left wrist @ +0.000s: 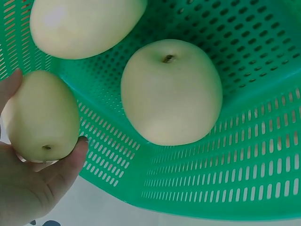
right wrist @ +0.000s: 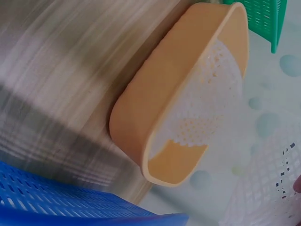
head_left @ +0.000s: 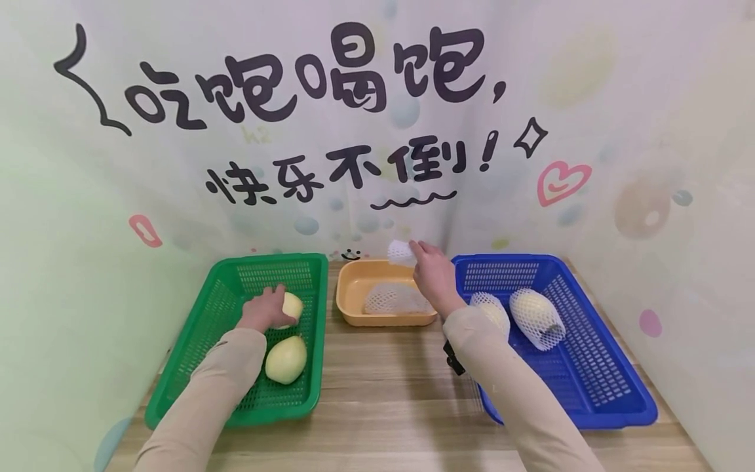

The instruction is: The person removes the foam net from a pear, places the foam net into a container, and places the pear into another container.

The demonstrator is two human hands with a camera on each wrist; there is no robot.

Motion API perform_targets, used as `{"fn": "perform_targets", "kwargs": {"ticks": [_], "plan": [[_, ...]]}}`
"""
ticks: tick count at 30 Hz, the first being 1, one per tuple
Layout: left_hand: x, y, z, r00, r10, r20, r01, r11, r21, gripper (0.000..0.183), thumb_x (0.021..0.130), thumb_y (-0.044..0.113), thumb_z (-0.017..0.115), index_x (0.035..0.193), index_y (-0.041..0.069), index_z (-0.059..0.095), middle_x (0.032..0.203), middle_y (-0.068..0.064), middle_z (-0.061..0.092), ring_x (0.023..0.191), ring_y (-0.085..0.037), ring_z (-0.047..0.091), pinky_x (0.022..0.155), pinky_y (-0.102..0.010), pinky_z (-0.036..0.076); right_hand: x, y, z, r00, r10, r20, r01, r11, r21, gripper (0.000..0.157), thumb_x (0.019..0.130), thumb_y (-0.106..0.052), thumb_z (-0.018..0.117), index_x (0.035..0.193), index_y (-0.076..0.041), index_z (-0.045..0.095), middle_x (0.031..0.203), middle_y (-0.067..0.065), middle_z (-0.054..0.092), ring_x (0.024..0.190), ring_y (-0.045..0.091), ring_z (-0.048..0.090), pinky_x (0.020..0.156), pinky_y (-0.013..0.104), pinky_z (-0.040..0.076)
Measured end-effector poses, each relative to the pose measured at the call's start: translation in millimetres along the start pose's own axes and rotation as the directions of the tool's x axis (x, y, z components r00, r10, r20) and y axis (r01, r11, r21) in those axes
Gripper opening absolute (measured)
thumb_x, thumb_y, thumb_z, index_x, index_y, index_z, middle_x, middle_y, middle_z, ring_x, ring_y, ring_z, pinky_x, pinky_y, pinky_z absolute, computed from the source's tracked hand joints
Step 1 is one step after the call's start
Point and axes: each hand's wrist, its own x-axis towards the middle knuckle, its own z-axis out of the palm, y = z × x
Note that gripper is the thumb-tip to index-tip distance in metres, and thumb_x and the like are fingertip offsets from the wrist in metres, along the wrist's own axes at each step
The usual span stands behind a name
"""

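In the head view my left hand [head_left: 264,309] reaches into the green basket [head_left: 321,354], its thumb and fingers around a pale yellow pear [head_left: 292,308]. The left wrist view shows that pear [left wrist: 42,113] between thumb and fingers, with two more pears [left wrist: 171,94] lying in the basket. Raised over the orange tray [head_left: 354,321], my right hand [head_left: 435,272] pinches a white foam net sleeve [head_left: 400,253]. Only a fingertip of this hand appears in the right wrist view, at the edge of the foam net [right wrist: 263,188].
More foam nets [head_left: 392,298] lie in the orange tray between the baskets. On the right, a blue basket [head_left: 625,419] holds two pears in foam nets [head_left: 535,318], one partly behind the right sleeve. A printed curtain [head_left: 354,216] hangs behind the wooden table [head_left: 377,393].
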Motion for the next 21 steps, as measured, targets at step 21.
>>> {"fn": "perform_targets", "kwargs": {"ticks": [21], "plan": [[-18.1,3.5,22.1,0.971,-0.035,0.236,0.096,0.963,-0.253,0.083,0.076,0.012,0.07,0.142,-0.003,0.022,0.142,-0.03,0.019,0.127,-0.05,0.017,0.096,-0.059,0.025,-12.1,3.1,42.5,0.999,-0.03,0.026,0.031,0.999,-0.042,0.042,0.078,0.003,0.062,0.119,-0.001,0.057,0.115,0.019,0.056,0.106,0.034,0.052,0.085,0.044,0.044]]}}
